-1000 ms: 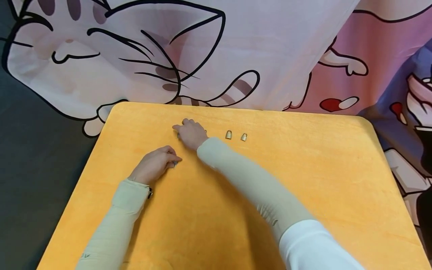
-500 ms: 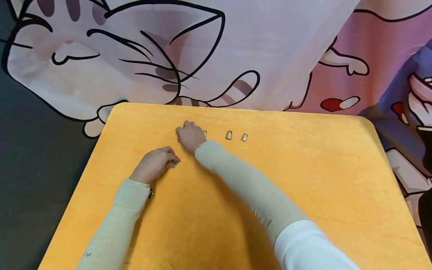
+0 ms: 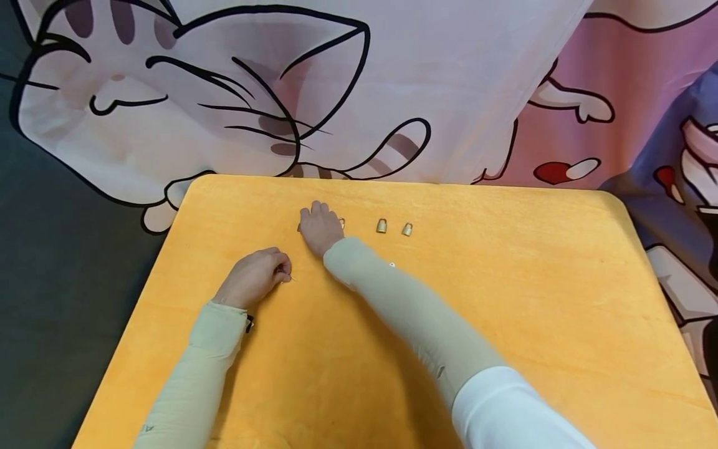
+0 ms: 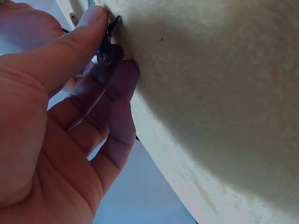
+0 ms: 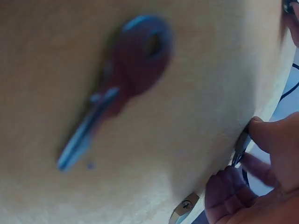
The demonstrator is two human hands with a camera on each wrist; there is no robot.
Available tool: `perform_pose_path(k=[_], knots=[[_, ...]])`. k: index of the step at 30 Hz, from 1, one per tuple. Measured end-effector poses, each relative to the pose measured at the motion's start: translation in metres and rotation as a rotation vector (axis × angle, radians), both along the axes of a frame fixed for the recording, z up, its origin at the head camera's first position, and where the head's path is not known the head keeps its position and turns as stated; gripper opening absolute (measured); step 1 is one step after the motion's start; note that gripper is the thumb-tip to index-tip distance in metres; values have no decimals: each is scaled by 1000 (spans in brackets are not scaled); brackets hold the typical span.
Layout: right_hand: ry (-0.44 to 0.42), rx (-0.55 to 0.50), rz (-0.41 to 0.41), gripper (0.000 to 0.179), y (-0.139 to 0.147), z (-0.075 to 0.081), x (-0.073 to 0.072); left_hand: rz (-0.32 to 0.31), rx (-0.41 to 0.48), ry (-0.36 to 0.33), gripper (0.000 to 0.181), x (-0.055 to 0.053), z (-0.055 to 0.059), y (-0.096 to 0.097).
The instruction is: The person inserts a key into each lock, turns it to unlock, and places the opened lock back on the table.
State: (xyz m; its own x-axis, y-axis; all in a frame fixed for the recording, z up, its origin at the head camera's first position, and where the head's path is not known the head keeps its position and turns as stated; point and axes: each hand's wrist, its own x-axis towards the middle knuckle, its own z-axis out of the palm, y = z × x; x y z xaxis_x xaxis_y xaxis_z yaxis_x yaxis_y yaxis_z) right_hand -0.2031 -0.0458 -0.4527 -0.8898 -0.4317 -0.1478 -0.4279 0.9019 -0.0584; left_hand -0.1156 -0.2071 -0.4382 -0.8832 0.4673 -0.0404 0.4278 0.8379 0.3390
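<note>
My left hand [image 3: 255, 274], above the table left of centre, pinches a small key [image 4: 103, 52] between thumb and fingertips; its dark tip sticks out past the thumb in the left wrist view. Farther back, my right hand [image 3: 321, 229] rests low at the table, its thumb and fingers closing on a small dark metal padlock [image 5: 240, 145], mostly hidden by the hand. Just right of that hand sits a brass padlock [image 3: 341, 222]. In the right wrist view, a blurred key [image 5: 133, 65] lies on the tabletop, near a padlock [image 5: 183, 210] with its keyhole showing.
Two more brass padlocks, one upright-looking [image 3: 381, 226] and one slightly turned [image 3: 407, 230], lie along the far part of the yellow table [image 3: 533, 280]. A tiny pale object [image 3: 392, 265] shows beside the right sleeve. A cat-print cloth [image 3: 449, 75] hangs behind the table's back edge.
My right hand has shifted slightly right, baring more of the padlock beside it. My left hand has turned, and its key is less visible. A tiny pale object now shows beside the right sleeve.
</note>
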Motion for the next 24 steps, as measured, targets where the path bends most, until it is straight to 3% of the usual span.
perform_pose_path(k=[4,8,12,17,20,24], knots=[[-34,-104,-44,22,3,1,1,18,49,-59,13,-2,0,-2],[-63,-256,-39,11,8,0,2,41,128,-72,6,-5,1,-7],[-73,-338,-36,14,14,0,4,83,272,-97,4,-8,2,-9],[-129,-496,-126,22,27,6,5,154,440,-130,3,-10,4,-6],[-150,-620,-158,23,40,14,7,185,465,-130,6,-10,6,-3],[-129,-735,-173,21,62,26,10,220,431,-123,12,-8,9,1]])
